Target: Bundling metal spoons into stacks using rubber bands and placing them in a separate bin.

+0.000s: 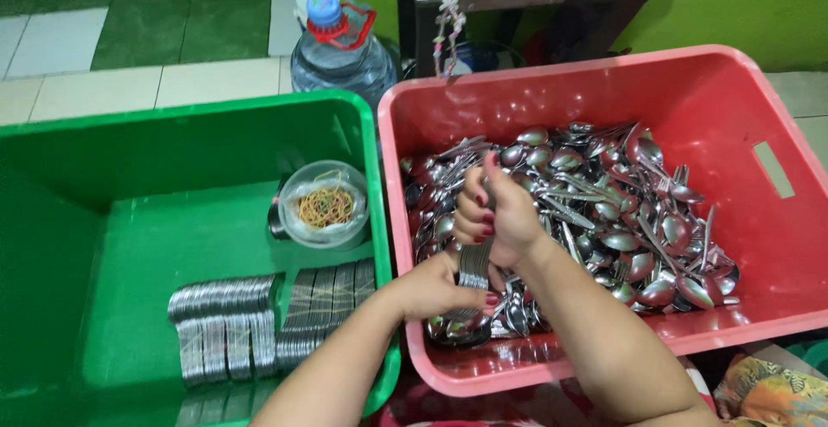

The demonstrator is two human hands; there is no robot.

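Both forearms reach up from the bottom edge of the view and meet over the near left corner of the red crate [742, 91]. The left hand [442, 287] is curled from below around the bowl end of a stacked bundle of spoons [473, 265], its grip closed tight on them, thumb side toward the right hand. The right hand [498, 213] sits just above it, fist closed over the upper part of the same bundle, painted nails showing and the fingers wrapped so that the handles are mostly hidden. The bundle stands nearly upright between the two hands, just above the loose spoons [621, 211] that fill the crate floor in a heap too tangled to count. Left of it, touching wall to wall, stands one green crate [172, 125]. On its floor lie banded spoon bundles [259, 319] packed side by side in rows; about seven or eight show, though the near ones are cut off by the left forearm and the frame edge. Behind them rests one clear round tub of rubber bands [325, 205]. Beyond the crates, on the tiled floor, stands one large water bottle [341, 52] with a blue cap, and a knotted cord [448, 21] hangs down before a dark cabinet.
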